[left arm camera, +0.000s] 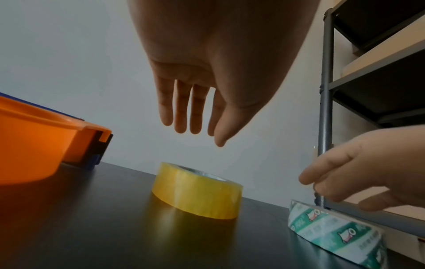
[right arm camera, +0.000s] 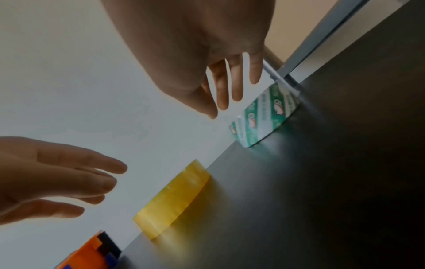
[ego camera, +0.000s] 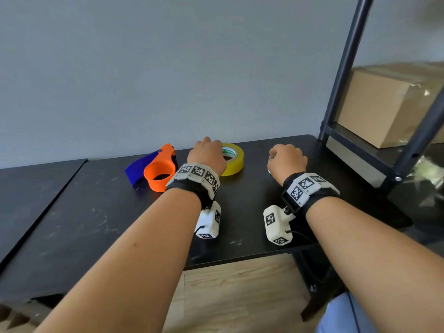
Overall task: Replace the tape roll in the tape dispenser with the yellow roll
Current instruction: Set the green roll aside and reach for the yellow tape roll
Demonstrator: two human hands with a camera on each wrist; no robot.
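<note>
In the head view the left hand (ego camera: 207,156) is covering the near left part of the yellow roll (ego camera: 234,159), and the right hand (ego camera: 287,159) is hiding nearly all of the green-printed roll (ego camera: 269,165). In the left wrist view the orange dispenser (left arm camera: 39,145) is running off the left edge, and the printed roll's lettering is staying too blurred to read.

My right hand (right arm camera: 207,60) hung above the black table (right arm camera: 322,182), fingers (right arm camera: 236,85) loosely extended over the green-and-white roll (right arm camera: 262,116). The yellow roll (right arm camera: 172,200) lay flat nearby, my left hand (right arm camera: 46,176) spread beside it, with the orange dispenser (right arm camera: 92,254) at the bottom edge.
</note>
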